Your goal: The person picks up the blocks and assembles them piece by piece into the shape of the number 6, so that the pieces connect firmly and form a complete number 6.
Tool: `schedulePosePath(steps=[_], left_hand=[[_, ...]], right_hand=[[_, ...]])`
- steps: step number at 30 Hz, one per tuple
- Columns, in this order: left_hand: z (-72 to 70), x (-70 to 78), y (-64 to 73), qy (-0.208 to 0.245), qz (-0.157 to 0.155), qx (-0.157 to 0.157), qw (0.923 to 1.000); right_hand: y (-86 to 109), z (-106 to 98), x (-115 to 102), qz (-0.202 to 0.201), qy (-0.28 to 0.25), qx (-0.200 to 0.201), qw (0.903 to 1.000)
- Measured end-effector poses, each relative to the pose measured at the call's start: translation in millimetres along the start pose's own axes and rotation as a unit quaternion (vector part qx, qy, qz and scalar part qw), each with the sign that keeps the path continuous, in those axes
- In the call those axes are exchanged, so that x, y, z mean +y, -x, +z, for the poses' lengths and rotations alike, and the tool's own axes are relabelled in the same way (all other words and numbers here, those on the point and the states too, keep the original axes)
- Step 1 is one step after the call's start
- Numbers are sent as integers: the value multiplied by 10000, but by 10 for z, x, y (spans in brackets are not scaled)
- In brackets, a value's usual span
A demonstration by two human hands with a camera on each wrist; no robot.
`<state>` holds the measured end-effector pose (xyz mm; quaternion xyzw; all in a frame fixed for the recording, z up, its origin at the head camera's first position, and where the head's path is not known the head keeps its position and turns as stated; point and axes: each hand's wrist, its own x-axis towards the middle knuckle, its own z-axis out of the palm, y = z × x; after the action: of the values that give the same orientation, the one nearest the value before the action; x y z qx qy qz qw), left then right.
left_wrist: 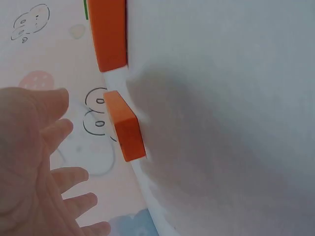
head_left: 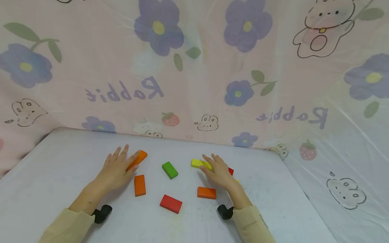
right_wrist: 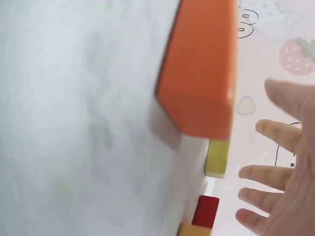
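My left hand (head_left: pixel 115 170), fingers spread, hovers over an orange block (head_left: pixel 142 156) at the left and partly covers it. In the left wrist view that block (left_wrist: pixel 129 135) stands apart from the fingertips. Another orange block (head_left: pixel 140 185) lies just nearer to me. Over a yellow block (head_left: pixel 197 163) reaches my right hand (head_left: pixel 220 172), its fingers also spread and holding nothing. A red block (head_left: pixel 231 171) and a second yellowish block (head_left: pixel 238 181) peek out from behind that hand. The right wrist view shows an orange block (right_wrist: pixel 202 73) closest to the camera, clear of the fingers.
Between the hands lie a green block (head_left: pixel 170 170) and, nearer to me, a red block (head_left: pixel 171 204). All rest on a white tabletop (head_left: pixel 115 226). A patterned curtain (head_left: pixel 194 84) with flowers and rabbits hangs right behind the table's far edge.
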<state>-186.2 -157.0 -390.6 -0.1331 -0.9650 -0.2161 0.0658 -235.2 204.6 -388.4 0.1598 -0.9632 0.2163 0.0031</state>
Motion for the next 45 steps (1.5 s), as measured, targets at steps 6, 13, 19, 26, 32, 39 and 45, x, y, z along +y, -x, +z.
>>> schedulePosePath(steps=[6,13,19,26,32,39,45], left_hand=[[16,-85,-47,-275,11,-100,9996],[39,-169,-85,-400,19,-198,9990],[53,-203,-108,-303,-2,-314,9990],[65,-228,-138,-258,-111,-532,9982],[57,-218,-174,-242,-112,-603,9978],[29,-158,-132,-33,183,-655,9977],[31,-110,-121,110,635,-788,9948]], right_hand=[[-54,34,-11,27,-197,197,9996],[-157,70,-23,-97,-91,29,9999],[-192,77,-32,109,-101,-297,9994],[-214,43,-19,239,-83,-481,9985],[-244,17,-16,231,-372,-600,9972],[-279,7,-10,258,-728,-1005,9919],[-356,-43,2,-134,-844,-1359,9870]])
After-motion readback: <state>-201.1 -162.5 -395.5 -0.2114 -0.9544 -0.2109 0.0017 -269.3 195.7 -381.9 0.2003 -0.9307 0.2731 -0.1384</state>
